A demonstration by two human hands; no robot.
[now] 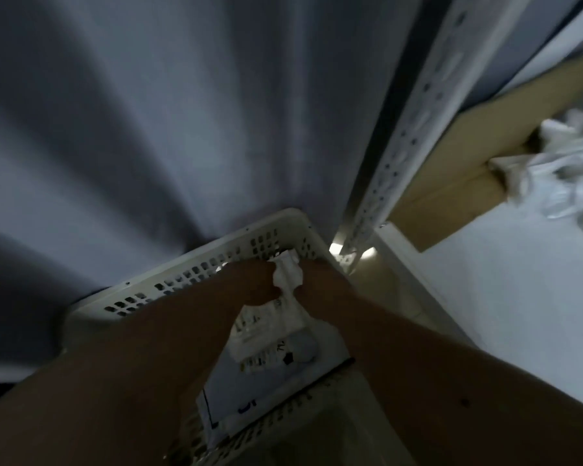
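Observation:
A white perforated plastic basket stands low in the view, in front of a grey curtain. Both my hands reach into it. My left hand and my right hand each grip the crumpled top of a white plastic parcel bag between them. The bag hangs down below my hands with printed labels on it. Under it lies a flat white mailer with dark markings. The picture is dim and blurred.
A grey curtain fills the left and the top. A white slotted metal shelf post rises at the right of the basket. An open cardboard box with white plastic bags sits on the white shelf at the right.

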